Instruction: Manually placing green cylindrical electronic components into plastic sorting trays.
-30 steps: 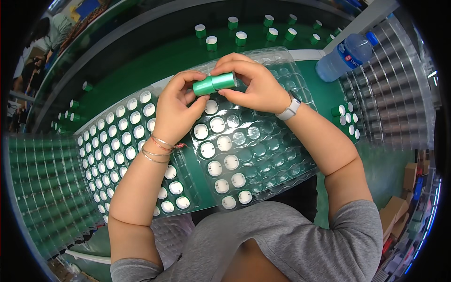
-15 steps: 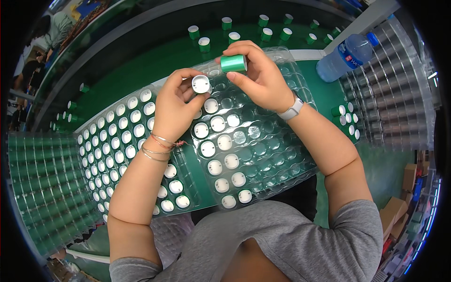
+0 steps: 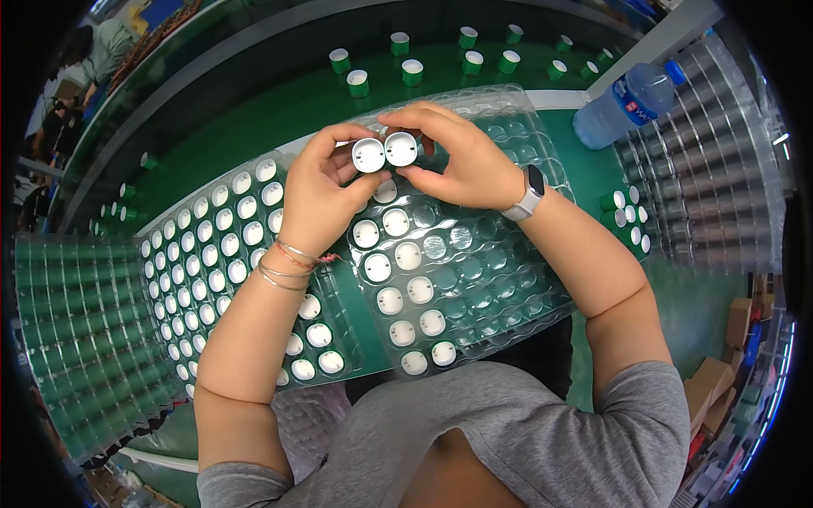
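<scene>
My left hand (image 3: 318,190) holds one small green cylinder with a white round end (image 3: 368,156). A second cylinder of the same kind (image 3: 400,149) sits in my right hand (image 3: 461,161), and the two white ends face me side by side, touching. Both hands hover over the far end of a clear plastic tray (image 3: 500,279) whose left columns hold several white-capped cylinders. A second clear tray (image 3: 220,254) to the left, under my left forearm, is nearly full of the same cylinders.
Loose green cylinders (image 3: 412,72) stand on the dark conveyor belt beyond the trays. A water bottle (image 3: 622,102) lies at the far right beside stacked clear trays (image 3: 720,169). More stacked trays (image 3: 68,339) sit at my left. A few cylinders (image 3: 625,216) stand by my right wrist.
One second ago both hands held the two cylinders end to end, sideways. They have come apart, and each hand has turned its cylinder so the white ends face up.
</scene>
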`<state>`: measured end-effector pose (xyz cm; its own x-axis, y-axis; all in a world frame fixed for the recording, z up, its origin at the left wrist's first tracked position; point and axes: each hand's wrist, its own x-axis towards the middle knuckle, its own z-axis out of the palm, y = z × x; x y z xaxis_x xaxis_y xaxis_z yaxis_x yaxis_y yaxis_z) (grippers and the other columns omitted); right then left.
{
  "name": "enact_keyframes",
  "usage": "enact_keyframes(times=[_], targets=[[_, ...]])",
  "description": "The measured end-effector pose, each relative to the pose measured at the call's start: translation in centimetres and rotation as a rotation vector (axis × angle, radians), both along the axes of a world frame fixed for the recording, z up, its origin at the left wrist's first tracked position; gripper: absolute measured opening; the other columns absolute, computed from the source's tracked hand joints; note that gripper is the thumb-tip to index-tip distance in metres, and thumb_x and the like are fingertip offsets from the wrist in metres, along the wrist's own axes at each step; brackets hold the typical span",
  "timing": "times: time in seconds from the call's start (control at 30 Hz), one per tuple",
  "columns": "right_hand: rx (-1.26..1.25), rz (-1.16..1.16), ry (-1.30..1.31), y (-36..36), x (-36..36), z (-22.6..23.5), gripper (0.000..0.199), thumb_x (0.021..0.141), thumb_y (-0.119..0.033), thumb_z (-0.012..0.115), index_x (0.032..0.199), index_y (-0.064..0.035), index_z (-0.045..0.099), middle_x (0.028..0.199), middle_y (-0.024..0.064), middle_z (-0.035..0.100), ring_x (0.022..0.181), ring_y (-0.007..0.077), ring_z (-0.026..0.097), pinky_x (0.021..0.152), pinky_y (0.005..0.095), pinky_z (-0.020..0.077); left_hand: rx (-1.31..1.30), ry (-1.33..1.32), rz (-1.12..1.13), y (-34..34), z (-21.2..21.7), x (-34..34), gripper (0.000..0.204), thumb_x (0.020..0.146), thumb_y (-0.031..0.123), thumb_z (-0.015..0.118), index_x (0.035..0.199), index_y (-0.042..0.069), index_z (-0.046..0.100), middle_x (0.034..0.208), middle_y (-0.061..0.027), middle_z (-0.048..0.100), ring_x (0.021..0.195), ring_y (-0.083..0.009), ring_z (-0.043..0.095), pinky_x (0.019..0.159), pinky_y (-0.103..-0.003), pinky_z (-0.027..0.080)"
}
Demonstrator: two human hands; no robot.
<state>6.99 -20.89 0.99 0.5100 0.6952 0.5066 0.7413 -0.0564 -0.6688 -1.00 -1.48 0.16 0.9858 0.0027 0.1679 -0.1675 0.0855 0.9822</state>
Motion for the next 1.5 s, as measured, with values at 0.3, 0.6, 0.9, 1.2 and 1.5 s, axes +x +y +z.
enact_keyframes(times=[0.3,0.6,0.9,1.2,1.5], targets=[[0.123,0.015,0.531,-0.5,0.5,-0.7,0.034,0.083,0.004,0.067,0.114,-0.0034,0.054,0.12,0.0084,0.056,0.108,0.0181,0.059,0.09,0.0299,0.0505,0.156,-0.127,0.049,0.4,-0.4,0.4,0.056,0.082,-0.01,0.068,0.135,0.0,0.053,0.119,-0.008,0.052,0.111,-0.0165,0.058,0.1,-0.032,0.052],[0.158,0.086,0.497,-0.5,0.9,-0.3,0.034,0.084,0.004,0.069,0.114,-0.0028,0.056,0.123,0.0097,0.056,0.113,0.0183,0.057,0.096,0.0317,0.0495,0.208,-0.137,0.121,0.0,-0.1,0.0,0.047,0.079,-0.003,0.074,0.124,-0.002,0.06,0.116,-0.0089,0.055,0.109,-0.0183,0.06,0.093,-0.03,0.056],[0.201,0.079,0.629,-0.3,0.9,-0.4,0.036,0.084,0.004,0.071,0.116,-0.002,0.057,0.12,0.0084,0.058,0.109,0.0164,0.059,0.091,0.0298,0.0512,0.25,-0.102,0.104,0.4,0.0,-0.1,0.045,0.082,-0.001,0.074,0.124,-0.004,0.059,0.116,-0.0101,0.058,0.105,-0.0191,0.064,0.093,-0.03,0.055],[-0.149,-0.212,0.338,0.6,0.3,-0.2,0.033,0.084,-0.006,0.072,0.116,-0.0038,0.062,0.105,0.0049,0.061,0.081,0.0098,0.058,0.071,0.0237,0.0499,-0.187,0.095,0.229,1.6,-0.5,1.0,0.048,0.09,0.004,0.069,0.133,-0.007,0.05,0.122,-0.0106,0.058,0.106,-0.0158,0.062,0.092,-0.026,0.049],[-0.214,-0.15,-0.056,3.9,3.3,-0.6,0.035,0.083,-0.01,0.072,0.117,-0.005,0.063,0.101,0.0079,0.061,0.085,0.0193,0.061,0.069,0.0284,0.0516,-0.248,0.036,0.272,1.6,-1.0,1.1,0.043,0.091,0.003,0.067,0.13,-0.005,0.051,0.117,-0.0096,0.063,0.102,-0.0125,0.062,0.086,-0.023,0.049]])
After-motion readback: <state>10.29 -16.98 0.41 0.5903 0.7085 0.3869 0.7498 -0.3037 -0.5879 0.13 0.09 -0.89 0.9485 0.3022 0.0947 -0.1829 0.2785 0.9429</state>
